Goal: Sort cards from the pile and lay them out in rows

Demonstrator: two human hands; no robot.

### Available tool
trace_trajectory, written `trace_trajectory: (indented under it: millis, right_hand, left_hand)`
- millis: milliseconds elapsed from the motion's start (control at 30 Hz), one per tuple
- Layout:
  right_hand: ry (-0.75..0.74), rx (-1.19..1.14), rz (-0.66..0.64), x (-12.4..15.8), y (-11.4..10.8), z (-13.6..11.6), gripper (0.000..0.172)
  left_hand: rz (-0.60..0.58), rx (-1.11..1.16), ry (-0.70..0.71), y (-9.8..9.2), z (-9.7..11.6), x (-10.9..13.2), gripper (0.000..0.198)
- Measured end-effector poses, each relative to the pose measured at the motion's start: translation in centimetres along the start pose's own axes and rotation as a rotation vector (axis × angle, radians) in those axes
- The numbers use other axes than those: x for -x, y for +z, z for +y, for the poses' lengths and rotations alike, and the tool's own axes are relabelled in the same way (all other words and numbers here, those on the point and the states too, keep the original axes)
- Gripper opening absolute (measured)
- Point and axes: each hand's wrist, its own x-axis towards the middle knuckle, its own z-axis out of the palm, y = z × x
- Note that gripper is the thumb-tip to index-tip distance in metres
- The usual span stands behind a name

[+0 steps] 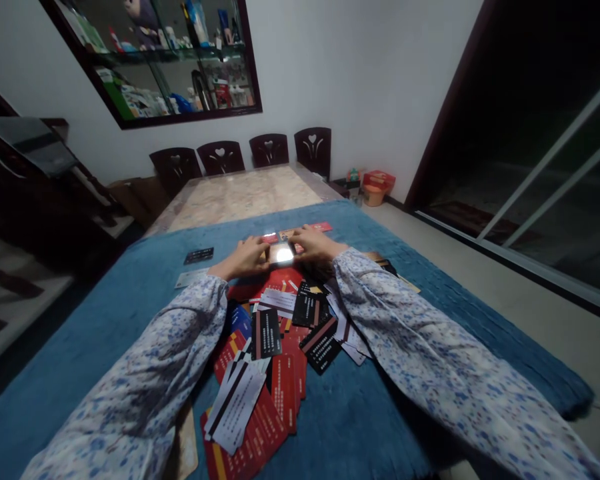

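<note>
My left hand (246, 257) and my right hand (314, 245) grip a glossy card (281, 254) between them, one at each side edge. Bright glare washes out its face, so its print cannot be read, and I cannot tell whether it is one card or a stack. Just beyond my fingers lie a red card (321, 227) and an orange card (286, 235). Between my forearms spreads a loose, overlapping heap of red, black, white and blue cards, among them a black card (267, 333), a white card (237, 406) and a red card (283, 390).
A blue cloth (145, 293) covers the near part of the long table; its far marble-look top (240, 193) is bare. Left of my hand lie a black card (199, 255) and a pale card (187, 279). Several dark chairs (269, 148) line the far end. More cards (409, 285) lie beyond my right forearm.
</note>
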Motion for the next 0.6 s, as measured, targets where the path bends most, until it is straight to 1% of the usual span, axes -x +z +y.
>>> trace_trajectory:
  millis: [167,333,500,600]
  right_hand:
    - [0.023,0.038,-0.063,-1.7,-0.1,-1.1,0.036]
    - [0.049,0.058,-0.11,-2.8,-0.1,-1.9,0.038]
    - [0.037,0.086,-0.134,-4.0,0.5,-2.1,0.043]
    - [0.035,0.089,-0.137,-4.6,1.0,-2.0,0.041]
  left_hand:
    - [-0.048,-0.037,-0.047,-0.1,-1.1,0.4,0.043]
    - [-0.092,-0.048,-0.079,-0.1,-1.8,0.5,0.049]
    - [-0.151,-0.07,-0.105,0.3,-2.5,0.2,0.048]
    - [-0.172,-0.073,-0.115,0.6,-2.9,-0.1,0.045]
